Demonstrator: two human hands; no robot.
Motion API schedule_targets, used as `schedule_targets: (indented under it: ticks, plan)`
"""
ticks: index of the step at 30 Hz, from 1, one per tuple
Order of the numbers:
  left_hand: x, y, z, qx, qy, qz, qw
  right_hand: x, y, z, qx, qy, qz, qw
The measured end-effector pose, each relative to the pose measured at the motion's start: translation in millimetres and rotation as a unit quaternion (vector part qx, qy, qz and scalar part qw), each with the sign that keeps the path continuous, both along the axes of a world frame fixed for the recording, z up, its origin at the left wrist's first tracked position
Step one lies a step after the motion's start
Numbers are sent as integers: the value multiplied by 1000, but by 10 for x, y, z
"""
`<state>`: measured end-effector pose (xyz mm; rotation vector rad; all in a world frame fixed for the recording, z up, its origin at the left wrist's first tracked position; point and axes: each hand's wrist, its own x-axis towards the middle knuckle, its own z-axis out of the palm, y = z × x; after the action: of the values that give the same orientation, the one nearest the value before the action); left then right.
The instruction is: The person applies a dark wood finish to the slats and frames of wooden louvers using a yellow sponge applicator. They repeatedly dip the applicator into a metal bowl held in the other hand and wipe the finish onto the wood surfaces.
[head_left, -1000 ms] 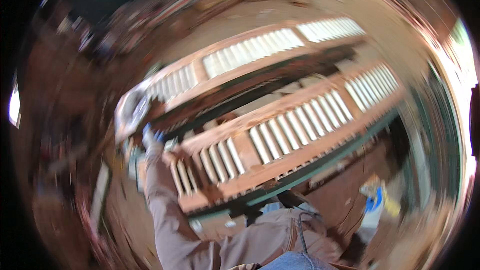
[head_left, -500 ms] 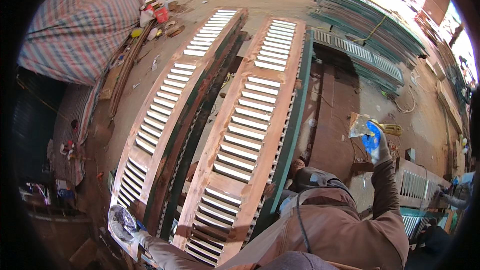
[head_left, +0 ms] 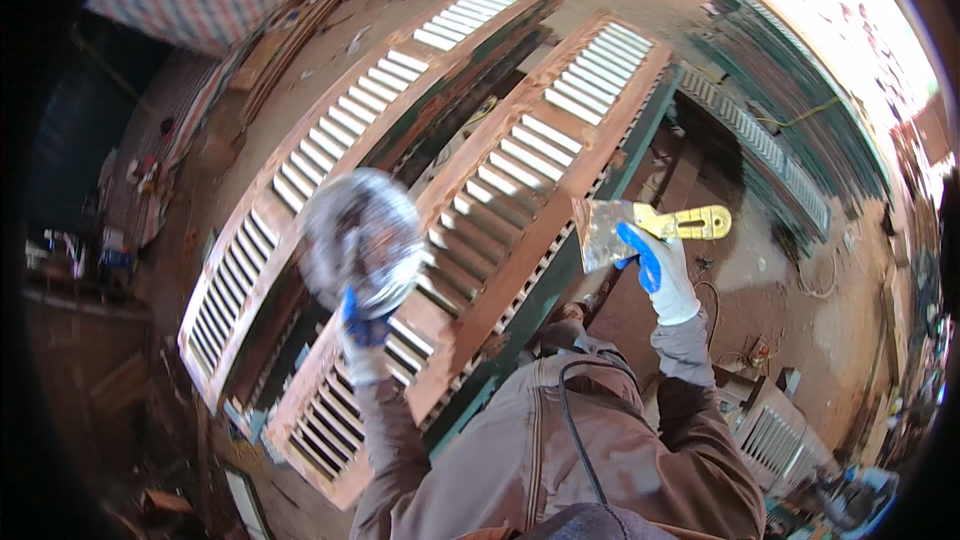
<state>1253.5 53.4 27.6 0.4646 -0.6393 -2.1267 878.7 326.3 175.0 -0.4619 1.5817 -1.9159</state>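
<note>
— Holding a wide-bladed putty knife (head_left: 625,230) up in my right hand (head_left: 662,280), fingers wrapped round it near the blade, its yellow handle sticking out to the right. My left hand (head_left: 362,325) is raised too, gripping a blurred grey-white bundle (head_left: 360,238); it looks like a crumpled bag or a tub, but the blur won't let me say which.

— So which step are you at?

— Between strokes, I'd judge. Both hands hover above the near louvred shutter (head_left: 480,230), touching nothing on it. The far shutter (head_left: 340,160) lies just beside it, both reddish-brown.

— And what does the next move want?

— Probably the blade brought down flat onto the frame, with steady pressure so it doesn't catch a slat.

— Anything in that bundle?

— Can't tell; its contents are hidden. The blade itself looks smeared and dull.
</note>
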Motion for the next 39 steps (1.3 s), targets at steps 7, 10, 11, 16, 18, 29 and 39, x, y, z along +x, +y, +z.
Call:
schedule_targets:
  ticks: [7,10,11,16,18,29,39]
  plan:
    - [-1509,879,331,34,-80,-50,995,99,-353,343,83,290,88,949]
    - [-1797,1240,347,2,-69,-35,997,24,-427,251,146,535,68,829]
    - [-1855,1341,302,3,-68,-32,997,36,-456,175,110,561,31,820]
    - [-2016,1635,364,-107,-74,-24,991,82,-512,-102,235,653,0,720]
    - [-2058,1763,395,-114,-63,-13,991,108,-532,-325,245,652,21,717]
    - [-2071,1840,224,-77,-98,-44,991,-103,244,-570,20,-125,4,992]
    - [-1809,1543,-74,85,-124,-56,987,-8,617,-1207,-42,-147,-162,975]
